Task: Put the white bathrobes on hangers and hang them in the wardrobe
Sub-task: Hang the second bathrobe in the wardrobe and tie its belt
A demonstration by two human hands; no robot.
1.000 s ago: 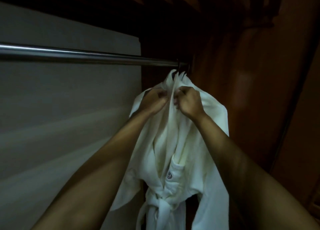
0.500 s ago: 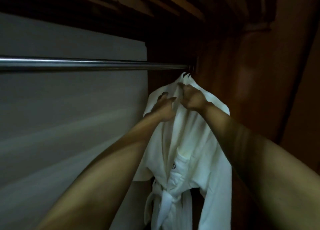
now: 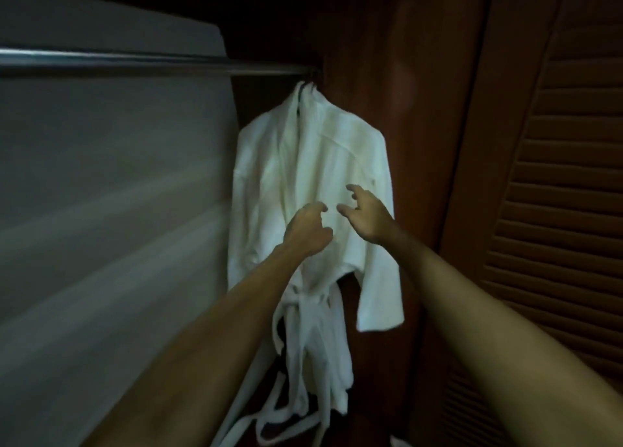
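At the right end of the wardrobe rail (image 3: 141, 62), against the brown side wall, a white bathrobe (image 3: 313, 163) hangs from a hanger whose hook (image 3: 305, 84) sits over the rail. A second ago both hands pinched the collar just under the hook; now they have let go and dropped to chest height. The left hand (image 3: 308, 229) and right hand (image 3: 365, 215) hover in front of the cloth, fingers loosely spread, holding nothing. The belt trails low. This robe looks hung; whether other robes remain cannot be told.
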